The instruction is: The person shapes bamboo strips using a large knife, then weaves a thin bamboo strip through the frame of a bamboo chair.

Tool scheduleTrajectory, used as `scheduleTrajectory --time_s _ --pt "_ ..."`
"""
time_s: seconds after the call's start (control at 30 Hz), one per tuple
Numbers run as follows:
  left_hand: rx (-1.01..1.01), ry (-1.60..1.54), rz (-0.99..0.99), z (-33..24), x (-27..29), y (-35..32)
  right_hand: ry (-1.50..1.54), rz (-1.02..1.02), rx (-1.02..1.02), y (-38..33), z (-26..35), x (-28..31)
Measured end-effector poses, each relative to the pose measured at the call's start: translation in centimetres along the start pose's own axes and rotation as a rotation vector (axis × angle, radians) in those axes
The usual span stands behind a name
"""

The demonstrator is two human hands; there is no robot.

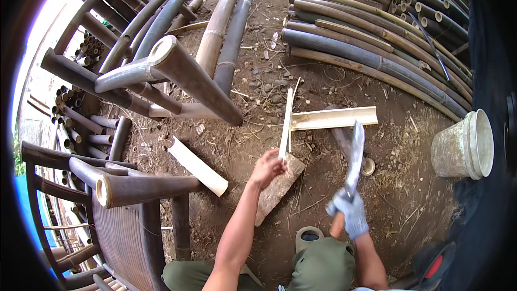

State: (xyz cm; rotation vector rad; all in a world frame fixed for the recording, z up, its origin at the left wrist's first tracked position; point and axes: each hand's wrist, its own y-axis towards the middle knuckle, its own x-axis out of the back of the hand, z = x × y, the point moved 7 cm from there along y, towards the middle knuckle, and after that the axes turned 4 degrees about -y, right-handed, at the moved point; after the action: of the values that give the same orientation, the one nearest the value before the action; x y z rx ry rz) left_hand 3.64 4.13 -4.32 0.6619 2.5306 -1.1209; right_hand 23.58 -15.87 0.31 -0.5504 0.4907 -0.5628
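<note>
My bare left hand [269,168] is closed around the lower end of a narrow, pale bamboo strip [287,124], which stands nearly upright. Under that hand, a flat wooden block [276,196] lies on the dirt. My right hand [350,213], in a light blue-grey glove, grips a machete [356,159] with its blade pointing up and away, a little blurred by motion. The blade is apart from the strip, to its right. Beyond it, a split bamboo half [336,118] lies pale side up, its left end next to the strip. Another split half [198,167] rests left of my hand.
Bamboo chair frames [196,81] stand at the left, one with a slatted panel [121,231] close by. Long bamboo poles [371,59] lie stacked at the far right. A dirty white bucket [455,148] is at the right. Shavings litter the dirt floor [253,113].
</note>
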Motion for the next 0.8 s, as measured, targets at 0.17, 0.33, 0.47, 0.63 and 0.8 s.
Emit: scheduleTrajectory --time_s 0.17,0.33,0.47,0.63,0.8 --pt "0.035 -0.631 0.174 4.0 -4.3 -12.3 0.415 0.018 0.035 3.4 3.1 -7.2" --pt "0.184 -0.644 0.374 10.3 -4.2 -18.5 0.455 0.268 -0.052 0.3 2.8 -14.2" --pt "-0.159 0.491 -0.081 9.9 3.6 -19.2 0.11 0.27 0.04 -4.3 0.7 -15.5" --pt "-0.693 0.412 -0.107 -7.9 -4.8 -22.1 -0.267 0.189 0.164 -10.1 -0.7 -15.7" --pt "-0.581 0.37 -0.196 -3.5 -2.2 -22.7 -0.037 0.185 0.272 -12.5 0.5 -17.5"
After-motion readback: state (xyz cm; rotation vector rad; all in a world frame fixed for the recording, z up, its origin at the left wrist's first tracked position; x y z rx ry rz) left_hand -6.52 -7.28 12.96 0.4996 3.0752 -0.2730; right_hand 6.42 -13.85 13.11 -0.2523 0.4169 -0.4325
